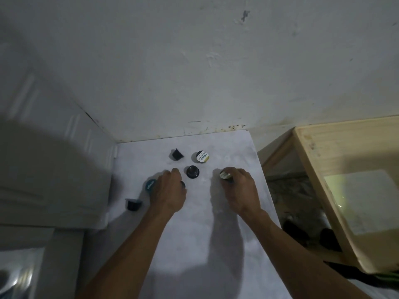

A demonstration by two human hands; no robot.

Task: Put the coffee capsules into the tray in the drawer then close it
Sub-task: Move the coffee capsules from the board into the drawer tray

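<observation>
The white tabletop fills the middle of the view, against a scuffed wall. To its right stands a pale wooden box with a clear panel in its top; whether it holds the drawer I cannot tell, and no drawer or tray is plainly in view. Dark shapes lie in the shadow below it, too dim to name.

The left hand is curled over a dark capsule, fingers drawn in around it; only an edge of the capsule shows. The right hand pinches another capsule at its fingertips, foil face towards the camera.

Five more capsules lie loose on the tabletop: a teal-lidded one just left of the left hand, one on its side near the left edge, one tipped over further back, one with a white and yellow label, and one upside down between the hands.

They look small, light and stiff, likely plastic cups with thin foil lids. The smooth tapered walls may slip, and those on their sides could roll. Best hold is probably across the rim or body, keeping fingertips off the foil.
</observation>
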